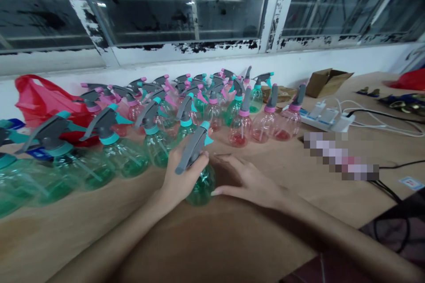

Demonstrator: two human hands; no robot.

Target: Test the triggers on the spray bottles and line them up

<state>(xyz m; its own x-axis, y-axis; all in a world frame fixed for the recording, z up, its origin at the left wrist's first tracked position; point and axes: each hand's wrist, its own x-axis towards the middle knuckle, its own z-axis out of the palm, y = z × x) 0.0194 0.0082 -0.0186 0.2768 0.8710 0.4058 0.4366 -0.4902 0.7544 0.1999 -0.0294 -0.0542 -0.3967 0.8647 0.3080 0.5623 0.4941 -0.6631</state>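
Observation:
My left hand (186, 170) is wrapped round the neck of a green spray bottle (203, 188) with a grey and teal trigger head. The bottle is at the table's middle, and whether it rests on the surface I cannot tell. Just right of it, my right hand (247, 181) has its fingers spread, thumb tip close to the bottle's side. To the left runs a row of green spray bottles (131, 157) with teal collars. Beyond my right hand stand 3 pink spray bottles (239, 131) with grey heads and pink collars.
Several more pink and green bottles crowd toward the wall. A red plastic bag (49, 101) lies at back left. On the right are an open cardboard box (327, 83), a white power strip (323, 117) with cables, and brass-coloured parts (403, 104) on the brown table (358, 203).

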